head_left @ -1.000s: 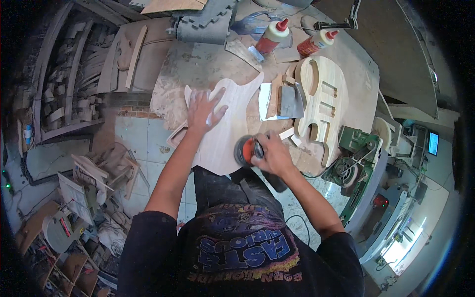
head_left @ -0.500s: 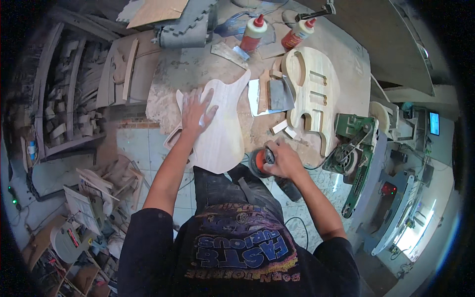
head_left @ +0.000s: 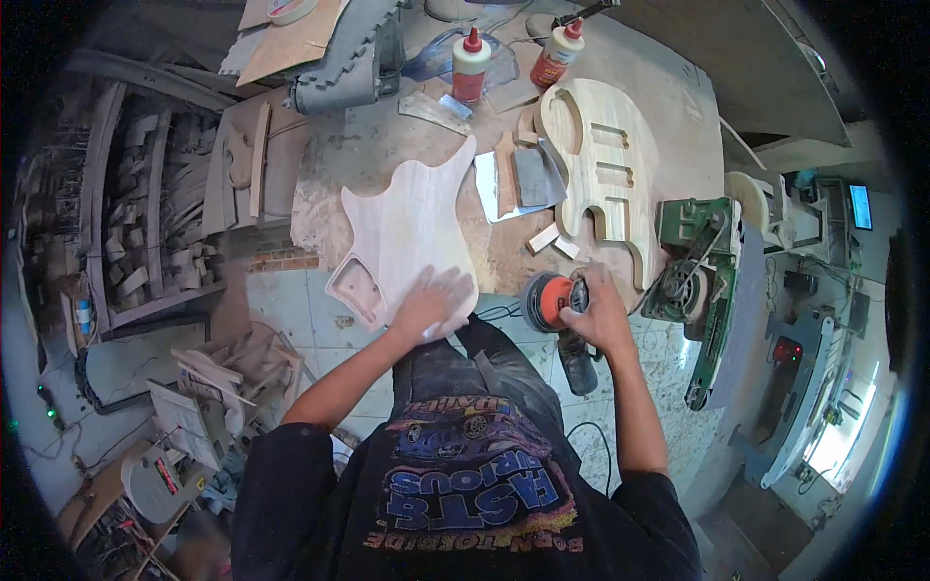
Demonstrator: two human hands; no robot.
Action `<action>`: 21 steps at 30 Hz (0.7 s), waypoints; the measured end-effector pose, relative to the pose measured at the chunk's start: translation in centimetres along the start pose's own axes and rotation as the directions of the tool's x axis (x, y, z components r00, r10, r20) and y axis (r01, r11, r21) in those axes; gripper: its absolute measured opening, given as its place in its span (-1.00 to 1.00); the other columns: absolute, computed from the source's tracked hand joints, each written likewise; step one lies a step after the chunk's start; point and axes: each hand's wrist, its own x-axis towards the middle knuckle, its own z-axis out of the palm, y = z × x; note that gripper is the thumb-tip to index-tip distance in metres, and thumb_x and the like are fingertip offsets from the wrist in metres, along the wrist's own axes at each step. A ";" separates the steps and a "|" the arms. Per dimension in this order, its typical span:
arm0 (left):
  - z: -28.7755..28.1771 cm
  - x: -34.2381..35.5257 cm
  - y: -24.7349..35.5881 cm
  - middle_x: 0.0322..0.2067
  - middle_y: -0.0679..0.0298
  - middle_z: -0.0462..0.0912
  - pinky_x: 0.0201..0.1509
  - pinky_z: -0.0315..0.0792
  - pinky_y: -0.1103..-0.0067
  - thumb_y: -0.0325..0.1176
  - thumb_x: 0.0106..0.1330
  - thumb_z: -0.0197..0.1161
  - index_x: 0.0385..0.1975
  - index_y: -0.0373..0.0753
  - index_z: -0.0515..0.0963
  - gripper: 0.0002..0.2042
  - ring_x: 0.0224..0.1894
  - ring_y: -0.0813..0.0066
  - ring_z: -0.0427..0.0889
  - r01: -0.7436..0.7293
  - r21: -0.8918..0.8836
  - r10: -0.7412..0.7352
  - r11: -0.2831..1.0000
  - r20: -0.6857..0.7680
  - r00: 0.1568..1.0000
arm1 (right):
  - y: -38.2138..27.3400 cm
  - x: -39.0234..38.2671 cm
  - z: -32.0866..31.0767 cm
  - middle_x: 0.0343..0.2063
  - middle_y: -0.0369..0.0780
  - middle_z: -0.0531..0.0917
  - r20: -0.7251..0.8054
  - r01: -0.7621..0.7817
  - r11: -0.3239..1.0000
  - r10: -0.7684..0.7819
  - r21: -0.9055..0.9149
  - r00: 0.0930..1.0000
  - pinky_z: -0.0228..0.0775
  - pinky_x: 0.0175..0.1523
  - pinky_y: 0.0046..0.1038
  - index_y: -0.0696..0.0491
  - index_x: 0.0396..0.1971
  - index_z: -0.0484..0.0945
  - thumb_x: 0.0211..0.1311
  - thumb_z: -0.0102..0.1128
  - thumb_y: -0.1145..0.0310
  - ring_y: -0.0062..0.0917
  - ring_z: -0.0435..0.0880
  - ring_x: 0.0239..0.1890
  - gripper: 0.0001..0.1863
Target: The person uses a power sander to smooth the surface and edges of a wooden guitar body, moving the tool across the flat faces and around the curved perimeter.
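Observation:
A pale wooden guitar body (head_left: 412, 218) lies on the workbench in front of me, with a cavity in its lower left edge. My left hand (head_left: 433, 302) rests flat on its near end, fingers stretched out. To the right, my right hand (head_left: 599, 308) is wrapped around an orange and black sander (head_left: 550, 302), held tilted by the bench's front edge, apart from the guitar body. A second guitar body (head_left: 612, 174) with routed cavities lies farther right. Between the two bodies are a grey sanding block (head_left: 531, 177) and small wood blocks (head_left: 543, 238).
Two glue bottles (head_left: 471, 68) with red caps stand at the back of the workbench (head_left: 325, 174). A green belt sander (head_left: 699, 247) stands at the right. Foam mats (head_left: 339, 82) are stacked at the back left. Wood scraps fill a rack (head_left: 107, 194) on the left.
My left hand has slid from the guitar body's left side to its near end. My right hand has moved right with the sander, turning its pad more sideways. The view has shifted slightly.

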 end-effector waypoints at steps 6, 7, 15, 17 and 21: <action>-1.4 0.1 0.6 0.47 0.19 0.30 0.58 -0.02 -0.02 0.14 0.41 0.12 0.41 -0.17 0.36 -0.32 0.56 0.13 0.13 0.099 0.070 -0.097 0.993 -0.038 0.995 | 0.0 -0.9 -0.2 -0.07 0.08 0.49 -0.031 -0.064 0.997 0.065 0.044 0.997 0.40 0.19 -0.06 0.14 0.04 0.46 -0.15 0.43 0.31 0.10 0.51 0.06 -0.35; -0.5 -0.2 1.2 0.47 0.19 0.30 0.58 -0.01 -0.01 0.14 0.40 0.13 0.41 -0.16 0.37 -0.32 0.56 0.13 0.13 0.013 0.063 -0.012 0.998 -0.025 1.000 | 0.2 -0.9 -0.1 -0.07 0.08 0.49 -0.040 -0.070 0.996 0.072 0.049 0.997 0.40 0.18 -0.06 0.14 0.05 0.46 -0.14 0.43 0.32 0.10 0.52 0.06 -0.35; -1.6 -1.5 0.3 0.45 0.23 0.33 0.55 0.04 -0.01 0.13 0.35 0.20 0.38 -0.04 0.42 -0.35 0.53 0.09 0.17 0.042 0.097 -0.034 0.994 -0.087 0.996 | -0.5 -1.8 1.4 -0.05 0.06 0.49 -0.066 -0.157 0.986 0.161 0.057 0.985 0.43 0.17 -0.07 0.12 0.06 0.48 -0.16 0.44 0.34 0.08 0.54 0.05 -0.34; -1.4 -1.5 0.5 0.45 0.16 0.31 0.54 0.03 -0.05 0.18 0.30 0.24 0.38 0.01 0.42 -0.32 0.53 0.01 0.15 0.050 0.048 -0.046 0.998 -0.088 0.995 | -1.1 -2.0 1.6 -0.05 0.05 0.49 -0.082 -0.148 0.986 0.154 0.079 0.985 0.42 0.18 -0.09 0.12 0.06 0.48 -0.17 0.44 0.35 0.06 0.54 0.06 -0.34; -1.1 -1.6 1.9 0.47 0.10 0.26 0.54 0.02 -0.07 0.20 0.25 0.29 0.41 0.06 0.38 -0.27 0.55 -0.05 0.10 -0.018 -0.014 0.018 1.000 -0.018 1.000 | -1.4 -2.6 3.0 -0.05 0.02 0.51 -0.093 -0.178 0.979 0.188 0.102 0.978 0.41 0.21 -0.14 0.11 0.05 0.50 -0.18 0.44 0.38 0.00 0.54 0.06 -0.35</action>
